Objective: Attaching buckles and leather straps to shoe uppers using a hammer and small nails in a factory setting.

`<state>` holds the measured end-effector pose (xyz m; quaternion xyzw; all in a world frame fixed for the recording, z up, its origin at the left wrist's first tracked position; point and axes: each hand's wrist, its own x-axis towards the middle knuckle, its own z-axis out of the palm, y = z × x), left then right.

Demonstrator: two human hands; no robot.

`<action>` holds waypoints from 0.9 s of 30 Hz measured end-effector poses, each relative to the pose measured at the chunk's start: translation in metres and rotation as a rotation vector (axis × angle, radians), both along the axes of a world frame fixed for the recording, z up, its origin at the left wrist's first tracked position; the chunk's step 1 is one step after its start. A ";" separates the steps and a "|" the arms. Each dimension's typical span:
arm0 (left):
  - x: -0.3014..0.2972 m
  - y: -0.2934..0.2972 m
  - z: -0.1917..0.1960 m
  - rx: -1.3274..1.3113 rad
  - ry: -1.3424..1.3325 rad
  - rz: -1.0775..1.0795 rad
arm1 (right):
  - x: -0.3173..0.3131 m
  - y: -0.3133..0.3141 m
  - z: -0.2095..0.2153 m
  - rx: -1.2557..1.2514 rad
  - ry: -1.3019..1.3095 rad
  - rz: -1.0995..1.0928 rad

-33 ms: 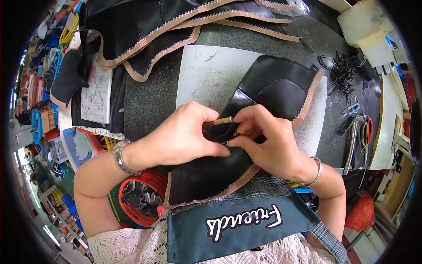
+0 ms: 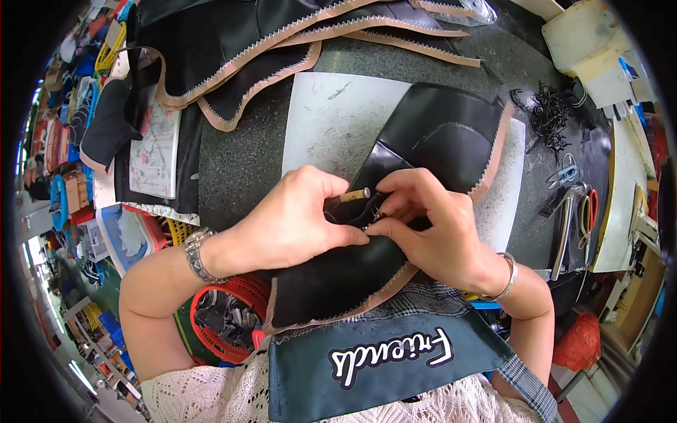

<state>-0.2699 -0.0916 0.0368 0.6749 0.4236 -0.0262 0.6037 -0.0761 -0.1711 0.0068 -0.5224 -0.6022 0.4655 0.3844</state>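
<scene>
Left hand (image 2: 300, 220): closed on wooden handle (image 2: 355, 195), thumb at leather (image 2: 451, 137) | Right hand (image 2: 431, 224): fingertips gathered at leather's fold beside handle; exact grip obscured, cannot tell | Leather: black, tan-edged, partly over white board (image 2: 328, 130), near end by apron (image 2: 388, 366) | Scissors (image 2: 592, 211): on table's right.

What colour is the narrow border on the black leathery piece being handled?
The border is pinkish tan, showing best in the head view.
</scene>
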 end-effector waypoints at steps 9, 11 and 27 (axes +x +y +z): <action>-0.004 -0.015 -0.012 0.119 -0.054 0.105 | 0.003 -0.006 -0.001 -0.034 0.096 -0.071; -0.004 -0.016 -0.013 0.076 -0.076 0.155 | 0.005 -0.004 0.002 -0.086 0.094 -0.057; -0.010 -0.017 -0.022 0.085 -0.176 0.138 | 0.004 0.007 0.005 0.009 0.018 0.142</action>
